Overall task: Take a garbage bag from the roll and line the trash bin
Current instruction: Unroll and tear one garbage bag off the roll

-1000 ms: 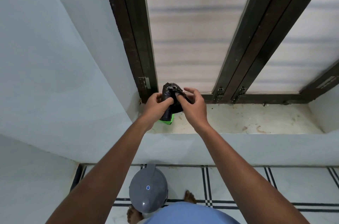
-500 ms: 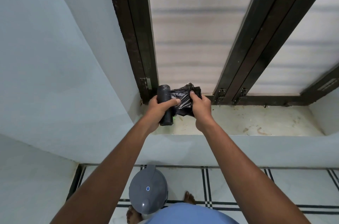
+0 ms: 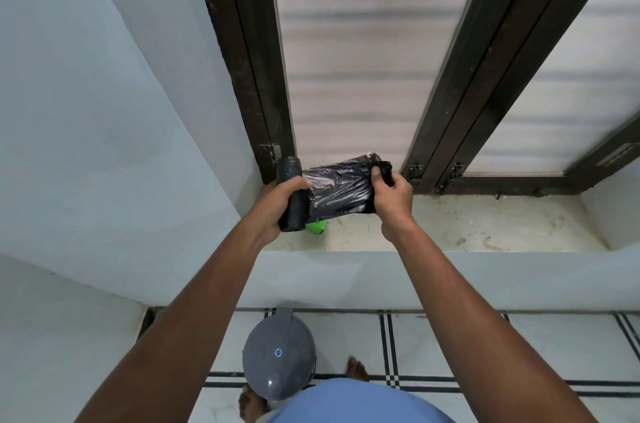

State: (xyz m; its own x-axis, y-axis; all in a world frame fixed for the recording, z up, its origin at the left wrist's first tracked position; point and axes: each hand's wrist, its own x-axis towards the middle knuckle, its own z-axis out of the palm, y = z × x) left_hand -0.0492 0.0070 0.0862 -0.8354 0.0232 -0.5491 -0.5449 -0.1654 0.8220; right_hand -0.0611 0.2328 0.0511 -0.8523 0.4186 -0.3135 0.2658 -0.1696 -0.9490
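My left hand (image 3: 280,204) grips a black roll of garbage bags (image 3: 292,180), held upright above the window sill. A stretch of black bag (image 3: 341,192) runs from the roll to the right. My right hand (image 3: 393,199) pinches the free end of that bag between thumb and fingers. The grey trash bin (image 3: 278,353) stands on the floor below, its lid closed, between my arms and close to my feet.
The stained window sill (image 3: 485,225) runs along a dark-framed window (image 3: 450,111). A green object (image 3: 317,227) lies on the sill under the roll. A pale wall (image 3: 104,111) closes the left side. The tiled floor (image 3: 485,346) has dark lines.
My right hand has pulled the bag end to the right, unrolling a longer stretch of black plastic. My left hand has turned the roll upright and kept hold of it.
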